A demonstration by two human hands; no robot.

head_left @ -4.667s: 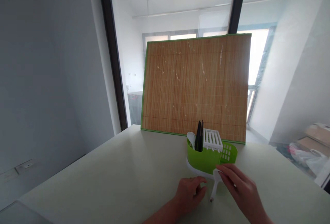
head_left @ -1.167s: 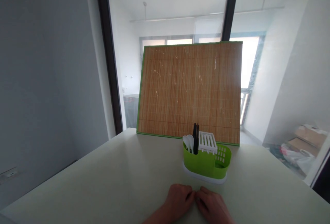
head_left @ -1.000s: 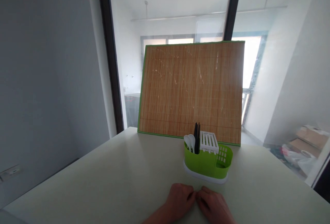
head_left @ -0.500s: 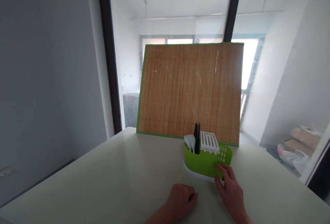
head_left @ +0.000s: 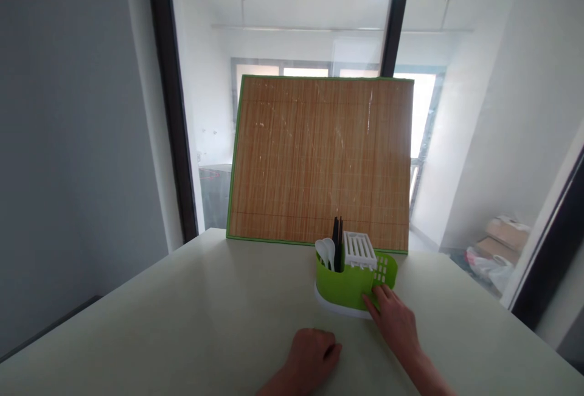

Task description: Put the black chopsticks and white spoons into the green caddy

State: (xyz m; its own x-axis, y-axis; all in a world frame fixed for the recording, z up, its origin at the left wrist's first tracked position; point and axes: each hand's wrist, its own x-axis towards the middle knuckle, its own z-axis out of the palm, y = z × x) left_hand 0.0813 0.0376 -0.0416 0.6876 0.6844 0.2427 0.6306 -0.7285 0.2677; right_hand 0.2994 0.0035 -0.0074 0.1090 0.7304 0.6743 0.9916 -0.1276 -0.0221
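Observation:
A green utensil holder (head_left: pixel 340 289) with a white base stands on the pale table (head_left: pixel 191 305). White spoons (head_left: pixel 325 252) and black chopsticks (head_left: pixel 337 245) stand upright in its left part, beside a white slotted rack (head_left: pixel 359 249). My right hand (head_left: pixel 393 318) is at the holder's front right, its fingertips over the low right compartment's edge and the thumb by the green wall; what the fingertips hold, if anything, is hidden. Curled on the table in front of the holder, my left hand (head_left: pixel 314 354) touches only the tabletop.
A bamboo mat board (head_left: pixel 319 159) with green edging stands upright behind the holder, in front of a glass partition with dark frames (head_left: pixel 168 92). Cardboard boxes (head_left: pixel 504 239) and plastic bags lie beyond the table at the right.
The view has shifted, so the scene sits further left. My right hand has moved up to the holder's right compartment, its fingers drawn closer together. My left hand stays curled.

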